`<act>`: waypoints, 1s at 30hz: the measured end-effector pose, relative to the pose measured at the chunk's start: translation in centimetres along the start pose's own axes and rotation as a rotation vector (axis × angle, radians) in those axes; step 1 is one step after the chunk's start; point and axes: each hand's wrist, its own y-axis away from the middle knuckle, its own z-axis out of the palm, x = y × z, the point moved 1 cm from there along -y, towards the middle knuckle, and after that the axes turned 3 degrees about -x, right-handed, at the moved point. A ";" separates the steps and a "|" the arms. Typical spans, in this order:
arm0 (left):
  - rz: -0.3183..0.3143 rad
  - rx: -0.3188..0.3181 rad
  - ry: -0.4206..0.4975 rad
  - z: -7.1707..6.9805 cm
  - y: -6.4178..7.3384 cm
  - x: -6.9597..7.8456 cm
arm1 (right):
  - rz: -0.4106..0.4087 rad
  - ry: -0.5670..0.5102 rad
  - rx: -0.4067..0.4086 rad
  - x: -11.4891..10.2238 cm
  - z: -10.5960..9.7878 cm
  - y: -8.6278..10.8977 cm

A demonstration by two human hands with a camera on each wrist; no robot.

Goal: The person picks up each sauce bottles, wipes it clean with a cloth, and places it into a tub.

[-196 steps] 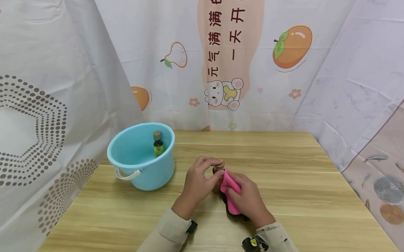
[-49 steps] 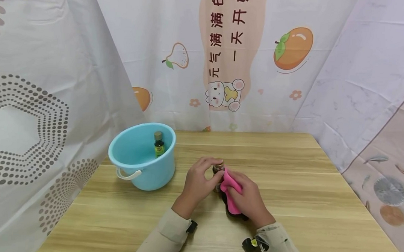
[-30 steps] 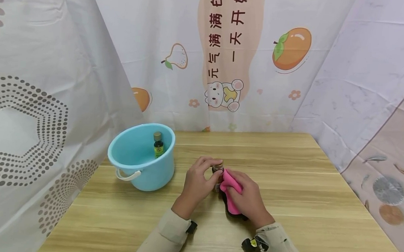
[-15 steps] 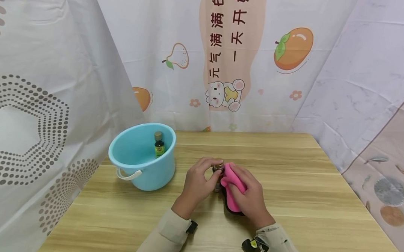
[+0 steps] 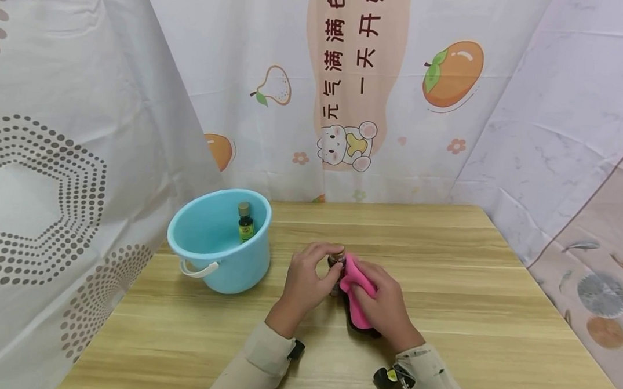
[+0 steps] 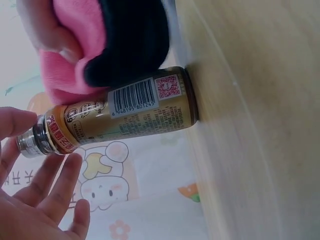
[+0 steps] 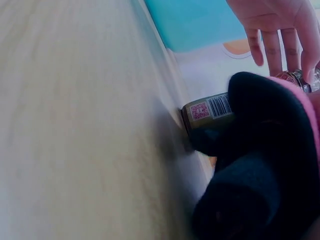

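Note:
A small brown-gold bottle (image 6: pixel 142 117) with a barcode on its label stands upright on the table. At its capped top, my left hand (image 5: pixel 306 278) holds it between thumb and fingers. My right hand (image 5: pixel 386 307) grips a folded cloth (image 5: pixel 358 295), pink on one face and black on the other. In the left wrist view, the cloth's pink side lies against the upper part of the bottle, and its black flap hangs beside the lower part. The cloth hides part of the bottle in the right wrist view.
To the left on the wooden table (image 5: pixel 469 294) stands a light-blue bucket (image 5: pixel 240 270) with a white handle (image 5: pixel 198 270). Inside it leans a dark bottle (image 5: pixel 245 222) with a yellow-green label and gold cap. Printed curtains (image 5: pixel 272 140) hang behind and beside the table.
The right hand and cloth rose a little along the bottle half a second ago and have since dropped back slightly. The left hand stays at the bottle's top; the bucket has not moved.

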 end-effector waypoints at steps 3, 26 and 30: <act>-0.030 -0.006 -0.017 0.0 0.1 0.0 | 0.097 0.030 -0.079 0.3 0.1 0.0; -0.014 -0.008 -0.018 0.1 0.1 -0.2 | -0.019 0.059 -0.008 0.2 0.2 0.0; 0.005 -0.005 -0.008 0.0 0.0 0.0 | -0.098 0.018 0.053 0.2 0.1 0.0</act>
